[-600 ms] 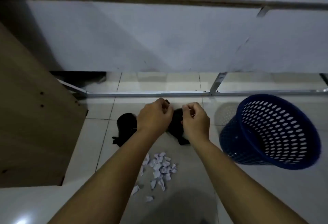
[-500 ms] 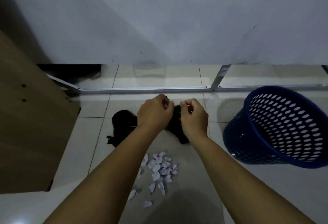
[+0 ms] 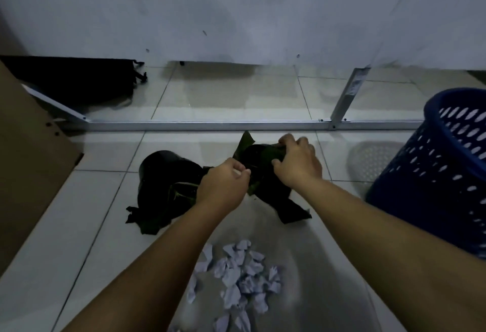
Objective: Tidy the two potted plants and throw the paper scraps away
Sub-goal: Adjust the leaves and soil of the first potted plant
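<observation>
the right hand (image 3: 297,163) is curled over the top of the right potted plant (image 3: 265,173), fingers wrapped on its dark leaves near the rim, and the left hand (image 3: 223,187) is pinched shut on a leaf at the plant's near side. the two hands sit close together but apart, both clamped on the same plant. it's dim down here, so i can't tell leaf from pot with much certainty.

the left potted plant (image 3: 168,173) stands just beside it on the tiled floor (image 3: 105,226), its leaves drooping out onto the tiles towards the person. nearer the person, between the forearms, lies the heap of paper scraps (image 3: 236,279), not yet picked up. the blue perforated wastebasket (image 3: 447,163) waits to the right, well apart from the scraps.

to my eye the step is straightening the foliage. it would go best with the right hand steadying the pot while the left eases each leaf upright from its base, gently, since a hard tug could tear a leaf or tip the pot.
</observation>
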